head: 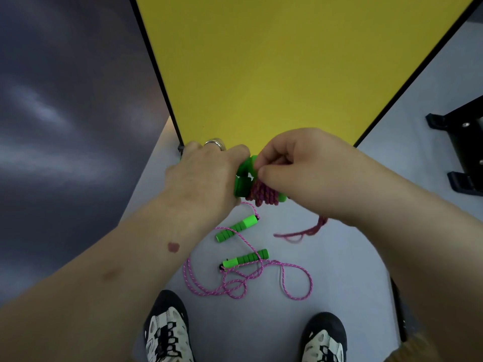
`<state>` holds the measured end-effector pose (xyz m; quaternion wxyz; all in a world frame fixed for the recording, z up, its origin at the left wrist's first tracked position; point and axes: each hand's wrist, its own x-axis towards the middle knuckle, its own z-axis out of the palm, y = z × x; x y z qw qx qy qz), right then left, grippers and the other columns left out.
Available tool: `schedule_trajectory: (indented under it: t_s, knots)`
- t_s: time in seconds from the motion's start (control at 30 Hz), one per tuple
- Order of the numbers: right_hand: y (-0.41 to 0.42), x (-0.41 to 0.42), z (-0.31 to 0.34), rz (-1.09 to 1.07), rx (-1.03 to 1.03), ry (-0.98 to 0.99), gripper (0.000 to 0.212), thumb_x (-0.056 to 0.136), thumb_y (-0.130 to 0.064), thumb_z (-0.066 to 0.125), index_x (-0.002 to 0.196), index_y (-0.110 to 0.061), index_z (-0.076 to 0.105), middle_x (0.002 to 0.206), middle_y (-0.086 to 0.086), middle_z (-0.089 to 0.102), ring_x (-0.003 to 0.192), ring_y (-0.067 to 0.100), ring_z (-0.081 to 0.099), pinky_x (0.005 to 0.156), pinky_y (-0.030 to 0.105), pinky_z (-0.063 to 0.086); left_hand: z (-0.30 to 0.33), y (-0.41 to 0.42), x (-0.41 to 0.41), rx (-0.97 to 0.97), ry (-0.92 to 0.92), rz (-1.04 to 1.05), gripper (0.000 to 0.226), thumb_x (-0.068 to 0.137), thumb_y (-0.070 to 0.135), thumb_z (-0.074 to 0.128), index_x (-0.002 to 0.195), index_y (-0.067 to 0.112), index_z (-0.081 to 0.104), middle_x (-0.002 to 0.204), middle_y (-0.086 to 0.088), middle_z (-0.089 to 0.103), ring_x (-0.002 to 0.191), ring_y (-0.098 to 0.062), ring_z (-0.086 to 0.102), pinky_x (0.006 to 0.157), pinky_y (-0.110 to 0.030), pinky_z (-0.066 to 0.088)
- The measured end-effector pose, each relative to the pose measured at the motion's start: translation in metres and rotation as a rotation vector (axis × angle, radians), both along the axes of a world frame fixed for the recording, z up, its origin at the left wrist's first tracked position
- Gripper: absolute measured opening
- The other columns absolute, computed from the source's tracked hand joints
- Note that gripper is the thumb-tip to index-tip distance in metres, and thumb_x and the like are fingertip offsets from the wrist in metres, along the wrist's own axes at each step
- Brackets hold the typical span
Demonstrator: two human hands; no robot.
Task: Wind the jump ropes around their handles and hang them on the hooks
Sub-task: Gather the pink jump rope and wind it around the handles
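1. The left hand (206, 173) curls around the end of a pair of green handles (244, 178) held side by side, their long axis running roughly left to right between the two hands.
2. The right hand (290, 163) meets the bundle from the other side; its fingers (264, 165) are bent and pinch the pink rope at the top of the wound coil (261, 193), which wraps the middle of the handles in tight turns.
3. A short tail of rope (303, 232) hangs loose below the right wrist, so the winding looks nearly finished; I judge that the remaining step here is to wrap or tuck that tail.
4. The bundle sits directly in front of the body, up against the lower edge of the yellow panel (287, 74), with both hands equally close to it.
5. A second jump rope (245, 286) lies unwound on the floor (352, 257) below the hands, just ahead of the shoes (167, 333). Its two green handles, upper (236, 228) and lower (245, 259), lie apart, each pointing up and to the right, with the cord looped loosely around them.
6. No hooks show in this view, so where the bundle will hang cannot be told.
7. No containers are visible; a black bracket (462, 152) sits at the right edge.
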<state>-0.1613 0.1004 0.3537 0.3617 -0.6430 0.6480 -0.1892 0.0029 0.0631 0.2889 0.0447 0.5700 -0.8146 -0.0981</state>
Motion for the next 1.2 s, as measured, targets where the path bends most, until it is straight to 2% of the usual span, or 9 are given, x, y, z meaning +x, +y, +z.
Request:
schedule_trajectory:
  t_s: [0.17,0.3,0.4,0.53,0.6,0.73,0.87,1.0,1.2]
  knots:
    - [-0.017,-0.01,-0.003,-0.101,0.077,-0.14,0.017,0.085,-0.015,0.06,0.083,-0.025,0.074,0.053,-0.005,0.06,0.049,0.016,0.047,0.056,0.036,0.042,0.003,-0.001,0.001,0.017,-0.045,-0.045,0.06,0.073,0.039,0.082,0.12,0.036,0.045,0.105,0.001,0.046,0.112,-0.028,0.042,0.065,-0.041,0.048]
    - [-0.023,-0.021,-0.006,-0.12,0.0,-0.109,0.017,0.094,-0.022,0.061,0.086,-0.028,0.074,0.073,-0.013,0.074,0.053,0.005,0.055,0.061,0.033,0.045,0.003,-0.003,0.001,-0.07,-0.07,-0.069,0.05,0.076,0.009,0.066,0.115,0.029,0.043,0.101,0.003,0.046,0.106,-0.027,0.042,0.059,-0.039,0.039]
    - [-0.027,-0.027,-0.008,-0.145,-0.096,-0.067,0.008,0.091,-0.026,0.069,0.086,-0.027,0.075,0.076,-0.007,0.074,0.075,0.017,0.07,0.07,0.043,0.061,0.004,-0.003,0.0,-0.082,-0.055,-0.078,0.042,0.075,0.002,0.058,0.109,0.026,0.047,0.099,0.003,0.046,0.104,-0.025,0.043,0.061,-0.039,0.04]
    - [-0.033,-0.033,-0.013,-0.166,-0.147,-0.028,0.015,0.081,-0.037,0.082,0.087,-0.025,0.076,0.079,-0.003,0.069,0.063,0.009,0.06,0.051,0.014,0.048,0.002,-0.006,0.002,-0.12,0.01,-0.123,0.04,0.073,0.008,0.065,0.105,0.028,0.052,0.091,0.001,0.043,0.098,-0.026,0.042,0.065,-0.044,0.051]
    - [-0.036,-0.037,-0.016,-0.163,-0.146,-0.05,0.017,0.079,-0.039,0.083,0.086,-0.024,0.077,0.077,-0.003,0.068,0.058,0.004,0.055,0.045,0.011,0.041,0.002,-0.007,0.002,-0.125,0.043,-0.138,0.04,0.072,0.014,0.068,0.104,0.031,0.051,0.087,0.003,0.042,0.094,-0.025,0.042,0.069,-0.047,0.053]
    - [-0.041,-0.043,-0.033,-0.157,-0.018,-0.204,0.022,0.083,-0.036,0.08,0.087,-0.015,0.077,0.066,0.003,0.065,0.052,0.008,0.051,0.047,0.017,0.039,0.006,-0.005,0.002,-0.122,0.084,-0.165,0.041,0.073,0.036,0.079,0.1,0.033,0.049,0.088,0.005,0.044,0.094,-0.025,0.043,0.07,-0.046,0.054]
    - [-0.033,-0.043,-0.056,-0.164,0.073,-0.204,0.016,0.076,-0.032,0.075,0.077,-0.015,0.074,0.073,0.037,0.058,0.067,0.027,0.045,0.062,0.041,0.037,0.011,-0.003,0.001,-0.081,0.056,-0.126,0.056,0.068,0.056,0.083,0.104,0.034,0.047,0.093,0.006,0.047,0.099,-0.024,0.045,0.064,-0.039,0.049]
    - [-0.019,-0.038,-0.064,-0.097,0.069,0.0,0.046,0.087,0.013,0.051,0.054,-0.015,0.037,0.052,0.002,0.038,0.051,0.012,0.032,0.044,0.013,0.029,0.018,-0.003,-0.001,-0.036,0.058,-0.069,0.065,0.063,0.051,0.087,0.106,0.028,0.044,0.094,0.002,0.041,0.1,-0.024,0.039,0.068,-0.037,0.041]
    - [-0.004,-0.022,-0.086,-0.101,0.089,0.064,0.042,0.098,-0.007,0.053,0.06,-0.024,0.043,0.058,-0.005,0.042,0.055,0.007,0.036,0.046,0.014,0.031,0.018,-0.001,0.004,0.113,0.02,-0.002,0.045,0.075,0.011,0.063,0.11,0.022,0.039,0.108,0.0,0.033,0.108,-0.023,0.03,0.073,-0.038,0.039]
